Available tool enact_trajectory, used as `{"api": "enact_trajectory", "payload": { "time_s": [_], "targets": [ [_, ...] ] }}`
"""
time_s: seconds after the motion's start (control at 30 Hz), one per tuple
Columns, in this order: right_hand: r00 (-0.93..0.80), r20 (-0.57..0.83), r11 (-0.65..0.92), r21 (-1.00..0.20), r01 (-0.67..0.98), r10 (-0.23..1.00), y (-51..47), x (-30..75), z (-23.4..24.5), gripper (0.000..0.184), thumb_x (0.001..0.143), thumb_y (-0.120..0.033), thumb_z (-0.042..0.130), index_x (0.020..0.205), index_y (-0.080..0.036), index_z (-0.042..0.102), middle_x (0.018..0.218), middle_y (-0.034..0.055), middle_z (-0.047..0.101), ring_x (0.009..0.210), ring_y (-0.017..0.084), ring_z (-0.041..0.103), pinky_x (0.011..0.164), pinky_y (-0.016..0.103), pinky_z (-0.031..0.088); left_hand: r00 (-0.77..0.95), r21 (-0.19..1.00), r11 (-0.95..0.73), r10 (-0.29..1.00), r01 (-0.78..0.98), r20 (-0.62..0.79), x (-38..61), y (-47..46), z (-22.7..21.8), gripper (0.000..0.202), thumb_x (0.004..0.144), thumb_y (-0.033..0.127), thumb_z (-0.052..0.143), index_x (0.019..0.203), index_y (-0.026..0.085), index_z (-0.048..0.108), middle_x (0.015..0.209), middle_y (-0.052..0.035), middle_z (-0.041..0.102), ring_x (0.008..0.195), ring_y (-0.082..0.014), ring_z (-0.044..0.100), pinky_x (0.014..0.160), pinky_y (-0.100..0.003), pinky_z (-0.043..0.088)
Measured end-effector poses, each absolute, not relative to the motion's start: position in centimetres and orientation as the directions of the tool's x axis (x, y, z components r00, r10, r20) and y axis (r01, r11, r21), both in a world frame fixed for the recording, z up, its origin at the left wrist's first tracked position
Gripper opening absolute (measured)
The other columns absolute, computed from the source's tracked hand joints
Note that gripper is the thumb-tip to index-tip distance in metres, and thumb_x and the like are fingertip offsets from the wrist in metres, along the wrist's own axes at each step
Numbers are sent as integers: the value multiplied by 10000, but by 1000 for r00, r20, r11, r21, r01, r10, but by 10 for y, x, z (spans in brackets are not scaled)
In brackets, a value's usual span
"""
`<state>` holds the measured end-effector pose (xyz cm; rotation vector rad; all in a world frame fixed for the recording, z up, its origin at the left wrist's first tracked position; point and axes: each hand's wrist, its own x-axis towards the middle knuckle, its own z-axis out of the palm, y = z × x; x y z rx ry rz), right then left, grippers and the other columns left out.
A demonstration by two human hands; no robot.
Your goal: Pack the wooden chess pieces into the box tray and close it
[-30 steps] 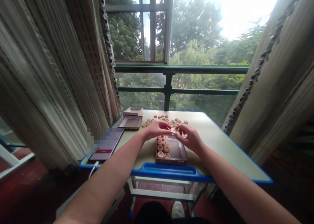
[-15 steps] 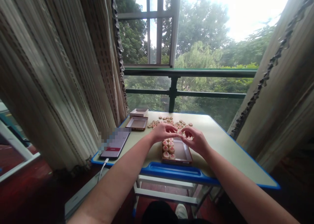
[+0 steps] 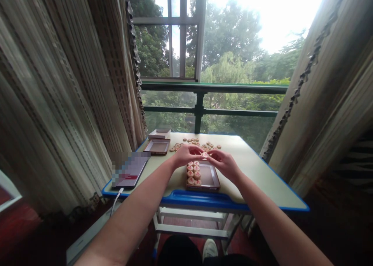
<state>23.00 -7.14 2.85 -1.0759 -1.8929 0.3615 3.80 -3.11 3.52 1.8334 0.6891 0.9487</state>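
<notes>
Round piece (image 3: 205, 154) is risking a fall
Left hand (image 3: 186, 155) and right hand (image 3: 225, 163) are pinching it; uneven pressure could be tipping it into the box (image 3: 208, 175) below.

My two forearms (image 3: 136, 203) are bare, as are my left hand (image 3: 189, 156) and right hand (image 3: 223, 163). I wear plain black trousers (image 3: 178, 251) and a whitish shoe (image 3: 210, 249) with a rounded toe.
</notes>
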Motion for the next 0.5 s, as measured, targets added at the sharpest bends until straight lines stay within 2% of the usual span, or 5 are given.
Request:
{"api": "enact_trajectory", "payload": {
  "time_s": [0.2, 0.37, 0.5],
  "targets": [
    [-64, 524, 485, -725, 489, 849, -88, 221, 24, 353, 756, -476, 563, 887, -165, 669, 681, 39, 648, 578, 144, 553, 536, 254, 442, 577, 921, -388, 759, 29, 301, 38, -33, 36, 368, 604, 326, 758, 884, 104, 670, 745, -56, 666, 687, -130, 604, 613, -233, 480],
    [47, 564, 455, -709, 538, 824, -103, 214, 13, 348, 754, -467, 576, 901, -173, 690, 693, 45, 651, 577, 143, 525, 559, 268, 444, 643, 937, -347, 728, 47, 238, 37, -32, 35, 369, 596, 318, 763, 879, 102, 663, 775, -68, 668, 703, -133, 604, 638, -247, 481],
    [60, 596, 475, -692, 544, 800, -108, 213, 9, 330, 768, -458, 569, 919, -190, 689, 809, 64, 653, 670, 164, 553, 638, 299, 466, 670, 944, -327, 710, 40, 218, 37, -35, 36, 360, 587, 322, 765, 849, 98, 661, 776, -67, 665, 709, -132, 602, 661, -254, 479]
  ]
}}
